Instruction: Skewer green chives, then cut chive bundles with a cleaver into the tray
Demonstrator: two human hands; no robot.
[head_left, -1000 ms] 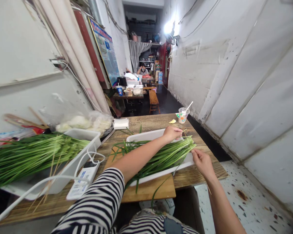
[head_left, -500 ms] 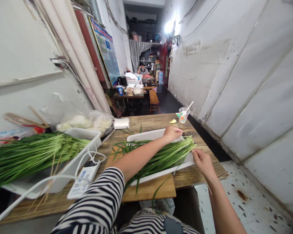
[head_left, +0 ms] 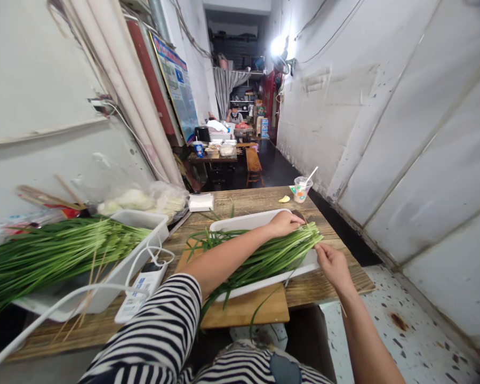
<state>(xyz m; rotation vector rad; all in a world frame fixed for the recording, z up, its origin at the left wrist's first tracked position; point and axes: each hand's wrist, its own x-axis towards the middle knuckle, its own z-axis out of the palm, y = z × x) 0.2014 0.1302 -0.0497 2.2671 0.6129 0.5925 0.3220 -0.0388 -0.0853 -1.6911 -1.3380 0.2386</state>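
Long garlic chives [head_left: 260,261] lie in a white plastic tray [head_left: 250,292], their pale stem ends pointing right. My left hand [head_left: 286,223] reaches across them, its fingers closed at the far edge of the stem ends. At the near side of those ends, my right hand [head_left: 333,261] is pinched shut. A thin pale stick [head_left: 343,309] shows below its wrist and appears to run up into the grip. What lies inside each hand's fingers is mostly hidden.
A wooden board [head_left: 248,312] sits under the tray. To the left are a second white tray [head_left: 116,288] of chives, loose bamboo skewers [head_left: 88,282], and a power strip [head_left: 142,293]. A plastic cup [head_left: 301,191] stands at the far right corner. Another person [head_left: 235,116] sits far back.
The fingers of my left hand have lowered toward the chive stem ends. My right hand stays nearly in place. The whole view has shifted slightly.
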